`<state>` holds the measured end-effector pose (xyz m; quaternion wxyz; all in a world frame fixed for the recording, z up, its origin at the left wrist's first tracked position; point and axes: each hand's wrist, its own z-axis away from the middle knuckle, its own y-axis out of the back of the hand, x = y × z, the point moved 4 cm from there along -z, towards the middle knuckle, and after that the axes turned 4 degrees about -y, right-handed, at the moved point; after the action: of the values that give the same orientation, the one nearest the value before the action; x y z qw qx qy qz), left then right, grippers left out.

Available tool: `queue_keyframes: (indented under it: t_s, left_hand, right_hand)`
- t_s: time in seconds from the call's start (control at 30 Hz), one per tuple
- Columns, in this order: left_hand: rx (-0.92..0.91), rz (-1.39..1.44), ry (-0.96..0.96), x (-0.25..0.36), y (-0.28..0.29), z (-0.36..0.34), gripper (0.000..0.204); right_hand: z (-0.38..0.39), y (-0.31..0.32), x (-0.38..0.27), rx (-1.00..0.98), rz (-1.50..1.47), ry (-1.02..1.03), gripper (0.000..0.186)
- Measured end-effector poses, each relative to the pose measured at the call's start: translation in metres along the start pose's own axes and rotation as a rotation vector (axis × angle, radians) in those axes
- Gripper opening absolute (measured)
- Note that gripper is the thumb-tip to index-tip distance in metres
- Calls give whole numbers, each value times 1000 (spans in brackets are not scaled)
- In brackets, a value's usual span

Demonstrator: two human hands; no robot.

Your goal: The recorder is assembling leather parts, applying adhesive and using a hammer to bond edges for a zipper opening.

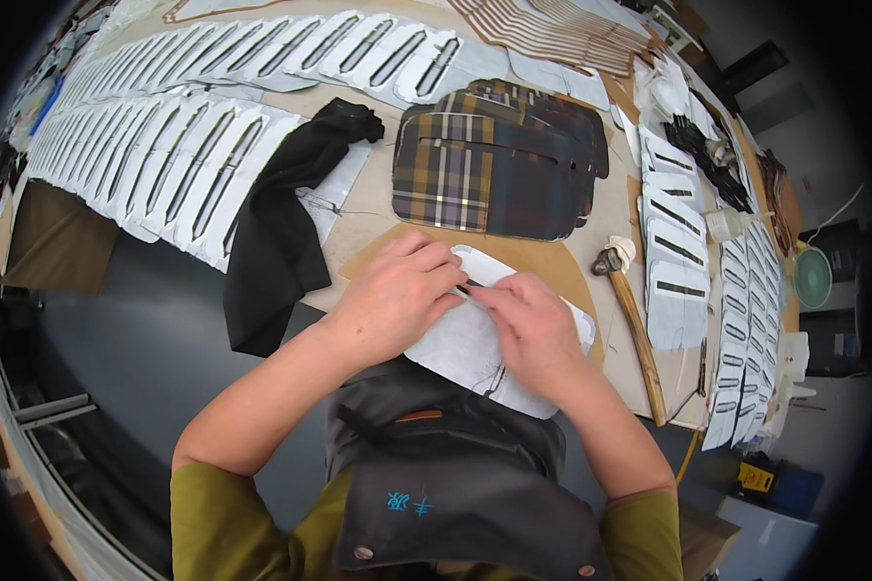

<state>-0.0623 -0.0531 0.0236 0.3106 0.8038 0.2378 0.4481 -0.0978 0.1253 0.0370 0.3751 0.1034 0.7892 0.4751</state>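
Note:
A white-backed flat piece (451, 341) with a rounded outline lies in front of me, over a brown board (576, 290) at the table's near edge. My left hand (402, 290) is on its left part, fingers bent and closed at a narrow dark strip (470, 285) in the piece. From the other side my right hand (535, 334) pinches the same spot with thumb and fingertips. What lies under the fingers is mostly hidden. Loose dark threads (495, 380) hang near the piece's lower edge.
Beyond my hands sits a stack of plaid panels (494, 160). A hammer (635, 334) lies to the right, a black cloth (281, 228) to the left. Rows of white pieces with dark slots (189, 165) cover the far left; more slotted pieces (676, 252) lie at the right.

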Motion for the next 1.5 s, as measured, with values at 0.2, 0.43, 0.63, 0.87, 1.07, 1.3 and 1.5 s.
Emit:
queue_keyframes:
  t_s: [0.2, 0.43, 0.63, 0.87, 1.07, 1.3, 1.5]
  left_hand:
    - [80, -88, -28, 10, 3, -2, 25]
    - [40, -19, -33, 26, -19, -5, 21]
    - [-34, -172, -37, 29, -25, -2, 24]
    - [-21, -169, -29, 42, -22, 2, 32]
    - [21, -110, 4, 51, -39, -8, 30]
    - [22, -229, 26, 54, -44, -3, 14]
    - [38, -213, 52, 53, -43, -1, 23]
  right_hand:
    - [15, 18, 16, -123, -131, -294, 16]
    - [26, 6, 16, 105, -178, -173, 20]
    - [23, 10, 7, 58, 34, 8, 29]
    - [33, 26, 28, -107, -222, -314, 19]
    - [35, 21, 23, 15, -224, -230, 19]
    - [37, 21, 10, 92, 86, 19, 26]
    - [46, 23, 35, -4, -322, -233, 25]
